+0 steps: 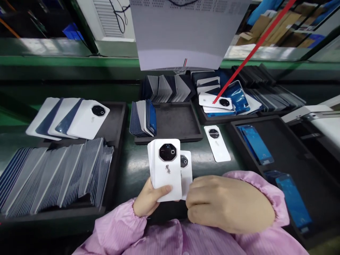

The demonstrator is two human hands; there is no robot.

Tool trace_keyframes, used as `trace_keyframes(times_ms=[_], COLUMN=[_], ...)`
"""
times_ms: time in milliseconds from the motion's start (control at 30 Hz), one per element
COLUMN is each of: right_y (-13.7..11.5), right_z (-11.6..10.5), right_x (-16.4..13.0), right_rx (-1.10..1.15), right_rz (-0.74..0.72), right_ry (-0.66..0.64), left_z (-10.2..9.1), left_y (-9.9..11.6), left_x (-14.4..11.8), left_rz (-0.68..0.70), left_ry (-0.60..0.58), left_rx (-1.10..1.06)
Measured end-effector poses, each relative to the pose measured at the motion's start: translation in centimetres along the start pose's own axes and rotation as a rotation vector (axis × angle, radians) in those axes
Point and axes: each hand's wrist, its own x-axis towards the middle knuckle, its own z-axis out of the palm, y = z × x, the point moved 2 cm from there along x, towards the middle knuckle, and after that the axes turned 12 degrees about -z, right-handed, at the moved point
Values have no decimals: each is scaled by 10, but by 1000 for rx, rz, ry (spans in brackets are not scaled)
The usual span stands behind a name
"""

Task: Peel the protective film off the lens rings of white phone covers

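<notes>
Two bare hands in pink sleeves meet low in the middle of the view. The left hand [148, 200] holds a small stack of white phone back covers [166, 169] upright, thumb pressed across the lower front and the other fingers wrapped behind, so it is clamped on the stack. The front cover shows a dark octagonal camera ring and small dark characters below it. The right hand [228, 203] lies knuckles up, fingers curled together at the right edge of the stack, where a second white cover [186, 171] sticks out from behind; I cannot tell if the fingertips pinch it, because the hand's back hides them.

Open green bench surface [132, 166] lies in front of the stack, between the dark trays. One single white cover [217, 142] lies flat on it, well apart from the hands. At left, a dark foam tray [118, 120] holds a fanned row of covers [55, 177] and some white ones lying flat above. A middle tray [175, 124] is mostly bare, with covers standing at its left and rear edges. At right, a long tray [281, 141] holds blue-filmed pieces [256, 143], and one of them is cut off by the sleeve.

A grey machine housing [186, 32] hangs over the far side and hides what is behind it
</notes>
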Motion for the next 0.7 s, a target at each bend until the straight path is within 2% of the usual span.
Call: trace_keyframes(times_ms=[200,333,500,700], right_y=[3,9,15,20], right_z=[2,4,4,-1], right_x=[-1,-2,-1,-3], right_rx=[-15,12,47,76], right_rz=[24,71,62,107], right_ry=[70,72,87,199], left_z=[-2,-1,-2,-2], left_y=[-1,-1,-2,-2], left_x=[0,-1,-1,0], left_rz=[-5,-12,-26,-21], left_ry=[-1,-12,-23,-11], left_rx=[-21,-20,-14,-32])
